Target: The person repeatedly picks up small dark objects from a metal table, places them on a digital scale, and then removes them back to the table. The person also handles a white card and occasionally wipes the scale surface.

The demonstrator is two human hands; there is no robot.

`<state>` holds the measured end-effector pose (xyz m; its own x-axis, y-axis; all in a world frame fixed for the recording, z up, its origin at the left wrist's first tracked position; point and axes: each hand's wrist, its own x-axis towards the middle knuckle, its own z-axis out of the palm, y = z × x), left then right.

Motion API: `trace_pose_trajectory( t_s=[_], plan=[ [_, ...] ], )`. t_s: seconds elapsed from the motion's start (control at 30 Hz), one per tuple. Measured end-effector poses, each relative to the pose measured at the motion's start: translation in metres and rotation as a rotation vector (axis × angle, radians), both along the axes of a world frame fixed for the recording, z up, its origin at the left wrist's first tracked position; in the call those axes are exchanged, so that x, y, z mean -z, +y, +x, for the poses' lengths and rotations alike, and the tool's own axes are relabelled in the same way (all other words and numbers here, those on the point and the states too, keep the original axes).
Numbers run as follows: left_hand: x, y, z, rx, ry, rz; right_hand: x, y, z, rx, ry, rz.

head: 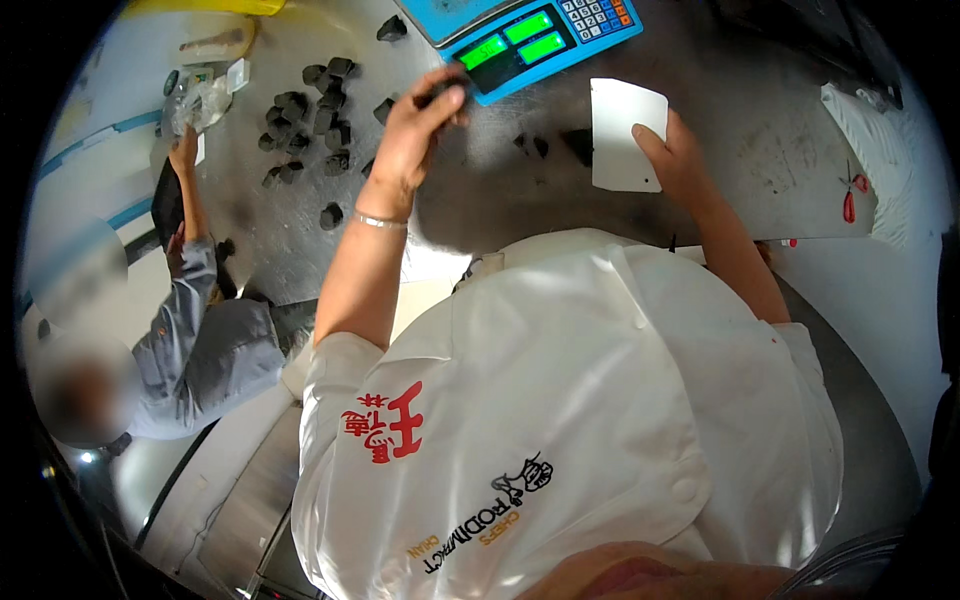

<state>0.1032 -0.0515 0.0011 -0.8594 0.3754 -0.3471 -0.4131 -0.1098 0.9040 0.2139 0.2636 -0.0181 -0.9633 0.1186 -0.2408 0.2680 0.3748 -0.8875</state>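
My left hand point(412, 127) is raised beside the display of a blue digital scale point(525, 49), its fingers closed around a dark lump point(442, 91), slightly blurred. My right hand point(679, 161) grips a flat white plastic scraper point(626, 139) with a small hole near one corner; the thumb lies on its face. A dark piece point(577, 145) lies at the scraper's left edge, and small dark scraps point(540, 147) lie farther left. Many dark, dough-like lumps point(326, 120) are scattered on the steel table point(480, 187), left of my left hand.
Red-handled scissors point(850, 204) lie at the right beside white plastic sheeting point(874, 157). At the left, a co-worker in a grey top point(217, 360) reaches to a clear plastic bag point(199, 101) near small white containers. A yellow object point(225, 6) shows at the upper left.
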Motion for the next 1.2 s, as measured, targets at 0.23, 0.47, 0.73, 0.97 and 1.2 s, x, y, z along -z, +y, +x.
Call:
trace_pose_trajectory(
  t_s=[0.23,0.47,0.73,0.97,1.2],
  plan=[
    [0.036,0.028,-0.136,-0.109,1.216,-0.919,-0.011,-0.004,-0.003,0.032,-0.015,0.011],
    [0.000,0.084,-0.148,0.016,1.221,-1.113,-0.006,-0.004,0.002,0.070,-0.079,-0.010],
    [0.003,0.097,-0.082,0.124,0.937,-0.615,-0.006,-0.020,0.001,0.070,-0.030,-0.038],
    [0.042,-0.011,0.081,-0.107,-0.538,0.573,-0.010,-0.022,0.004,0.068,-0.055,-0.080],
    [0.064,-0.182,0.066,-0.956,-0.069,-0.101,-0.022,-0.023,-0.003,-0.034,-0.078,0.092]
  ],
)
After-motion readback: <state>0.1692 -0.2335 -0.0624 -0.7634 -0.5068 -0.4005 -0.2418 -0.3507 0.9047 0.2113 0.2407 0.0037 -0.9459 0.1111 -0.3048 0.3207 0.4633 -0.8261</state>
